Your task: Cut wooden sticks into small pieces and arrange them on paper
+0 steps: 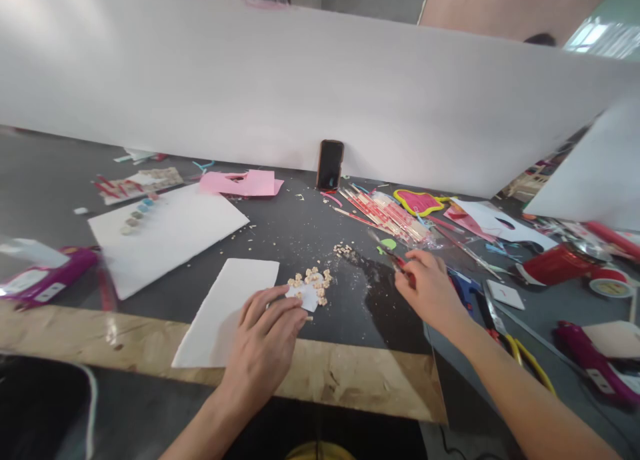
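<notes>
My left hand (267, 333) has its fingers curled over the near-left edge of a small white paper piece (311, 299), gripping it; the thumb is mostly hidden. Small beige, flower-like pieces (326, 279) form a curved row around that piece. Under and beside the same hand lies a larger white sheet (240, 283). To the right, my right hand (423, 280) is closed around a red-handled tool with a slim metal tip (384, 245), held above the dark table; its exact kind is unclear. A small heap of beige bits (344, 249) lies between the hands.
A phone (330, 165) leans against the white partition (300, 87). Red-and-white sticks (385, 213), yellow-handled pliers (500, 327), a red can (560, 263) and a purple glue gun (597, 367) crowd the right. Another purple glue gun (55, 277) and a large white sheet (170, 240) lie left.
</notes>
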Demonstrator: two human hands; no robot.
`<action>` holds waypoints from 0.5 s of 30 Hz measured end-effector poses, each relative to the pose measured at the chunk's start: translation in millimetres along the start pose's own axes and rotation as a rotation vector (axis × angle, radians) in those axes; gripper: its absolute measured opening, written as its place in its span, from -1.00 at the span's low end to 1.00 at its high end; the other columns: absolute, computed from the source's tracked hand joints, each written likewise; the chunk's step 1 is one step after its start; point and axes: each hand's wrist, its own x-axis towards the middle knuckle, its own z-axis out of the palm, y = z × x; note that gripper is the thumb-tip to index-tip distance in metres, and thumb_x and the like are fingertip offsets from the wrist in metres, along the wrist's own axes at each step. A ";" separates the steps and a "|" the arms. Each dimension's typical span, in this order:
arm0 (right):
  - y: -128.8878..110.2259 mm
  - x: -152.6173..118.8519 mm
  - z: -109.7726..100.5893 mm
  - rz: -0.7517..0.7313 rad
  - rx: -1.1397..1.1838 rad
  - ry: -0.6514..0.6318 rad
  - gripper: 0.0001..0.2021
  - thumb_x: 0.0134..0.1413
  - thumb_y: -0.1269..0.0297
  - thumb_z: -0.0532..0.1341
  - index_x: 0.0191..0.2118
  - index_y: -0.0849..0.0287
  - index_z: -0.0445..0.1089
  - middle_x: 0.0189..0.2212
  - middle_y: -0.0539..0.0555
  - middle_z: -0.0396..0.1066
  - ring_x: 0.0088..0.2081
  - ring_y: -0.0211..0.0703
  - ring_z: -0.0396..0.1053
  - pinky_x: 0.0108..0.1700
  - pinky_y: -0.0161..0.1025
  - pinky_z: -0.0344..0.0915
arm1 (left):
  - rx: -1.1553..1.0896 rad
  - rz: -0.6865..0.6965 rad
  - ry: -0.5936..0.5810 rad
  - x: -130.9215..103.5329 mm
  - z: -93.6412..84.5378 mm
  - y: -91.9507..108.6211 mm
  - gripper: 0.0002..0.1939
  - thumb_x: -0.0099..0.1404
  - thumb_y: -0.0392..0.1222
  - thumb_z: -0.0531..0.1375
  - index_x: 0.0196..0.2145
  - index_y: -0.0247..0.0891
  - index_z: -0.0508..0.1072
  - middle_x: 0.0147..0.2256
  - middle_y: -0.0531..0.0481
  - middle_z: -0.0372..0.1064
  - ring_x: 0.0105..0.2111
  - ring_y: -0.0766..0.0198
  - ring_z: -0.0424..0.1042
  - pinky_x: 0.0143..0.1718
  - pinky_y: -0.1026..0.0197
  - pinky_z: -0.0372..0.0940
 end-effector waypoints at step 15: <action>-21.1 -89.3 -10.4 0.093 1.092 -0.012 -0.48 0.11 -0.02 -0.18 0.18 -0.20 -0.35 0.20 0.23 -0.02 0.05 0.24 0.21 -0.12 0.31 0.19 | -1.005 -0.610 -0.261 33.5 21.6 49.3 -0.84 0.26 -0.15 0.08 -0.30 -0.27 0.39 -0.33 -0.06 0.39 -0.30 0.25 0.37 -0.26 0.20 0.29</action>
